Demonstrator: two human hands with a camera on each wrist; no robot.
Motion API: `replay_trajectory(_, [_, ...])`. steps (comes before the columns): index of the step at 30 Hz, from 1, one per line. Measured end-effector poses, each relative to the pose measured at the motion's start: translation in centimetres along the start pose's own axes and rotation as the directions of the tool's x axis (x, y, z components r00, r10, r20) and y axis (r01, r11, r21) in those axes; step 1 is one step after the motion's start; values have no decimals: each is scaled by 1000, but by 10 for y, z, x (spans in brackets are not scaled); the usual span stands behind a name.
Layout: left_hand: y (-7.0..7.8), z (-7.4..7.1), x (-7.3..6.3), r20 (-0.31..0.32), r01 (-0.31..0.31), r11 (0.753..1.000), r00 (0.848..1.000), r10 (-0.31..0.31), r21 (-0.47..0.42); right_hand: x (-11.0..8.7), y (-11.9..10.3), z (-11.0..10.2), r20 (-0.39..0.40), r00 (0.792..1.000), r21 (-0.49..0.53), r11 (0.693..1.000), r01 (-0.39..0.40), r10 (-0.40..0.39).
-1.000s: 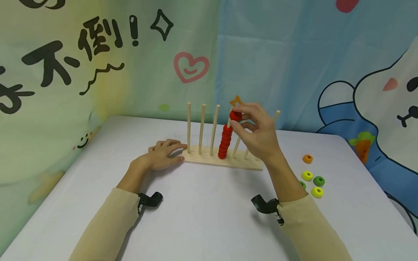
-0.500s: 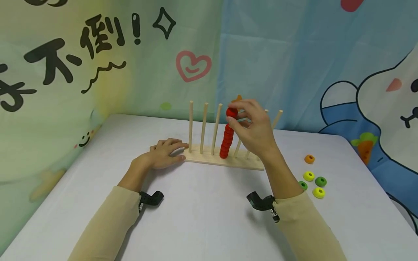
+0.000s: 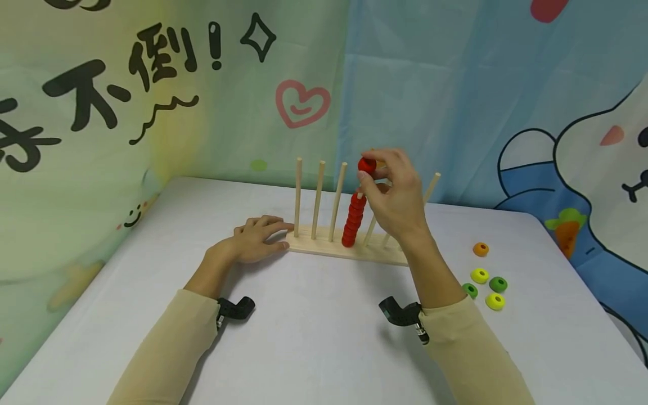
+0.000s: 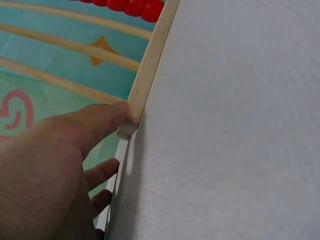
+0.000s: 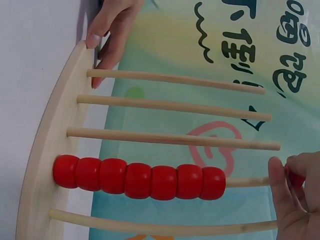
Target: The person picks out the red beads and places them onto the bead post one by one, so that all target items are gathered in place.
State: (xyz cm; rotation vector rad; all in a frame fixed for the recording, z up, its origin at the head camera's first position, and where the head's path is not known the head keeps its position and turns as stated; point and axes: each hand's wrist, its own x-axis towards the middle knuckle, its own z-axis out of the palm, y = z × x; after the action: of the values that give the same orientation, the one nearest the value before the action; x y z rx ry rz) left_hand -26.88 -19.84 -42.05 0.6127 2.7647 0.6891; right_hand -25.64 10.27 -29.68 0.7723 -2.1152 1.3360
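A pale wooden peg rack stands on the table, several upright pegs along its base. One peg carries a stack of several red beads. At the top of that peg my right hand pinches another red bead between thumb and fingers. In the right wrist view the held bead is mostly hidden by the fingers, and bare peg shows between the stack and the hand. My left hand holds the left end of the base, thumb at the front corner and index finger at the back, as the left wrist view partly shows.
To the right, near the right forearm, lie loose beads: an orange bead, yellow beads and green beads, one partly behind the sleeve. A printed cloth backdrop hangs behind the white table.
My right hand brought the red bead left over the peg top, then slightly up and right. The left hand keeps its place on the base; the head view shifts a little.
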Motion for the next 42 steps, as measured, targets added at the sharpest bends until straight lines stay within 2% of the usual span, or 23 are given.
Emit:
replay_trajectory(13, [-4,2,3,4,15,1000,1000,-15,-1,1,-4,-4,40,993,-78,991,-106,109])
replay_trajectory(20, [-3,0,-1,5,20,1000,1000,-20,14,-7,0,-7,25,998,-55,996,-64,66])
replay_trajectory(28, [-3,0,4,8,22,1000,1000,-22,9,-22,5,-14,14,1000,-9,1000,9,-8])
replay_trajectory(36, [-1,-3,2,20,46,998,999,-47,45,-39,9,-20,65,998,-40,999,4,-1])
replay_trajectory(42, [3,-3,-1,27,37,999,999,-38,38,-54,19,-27,139,990,-82,995,50,-38])
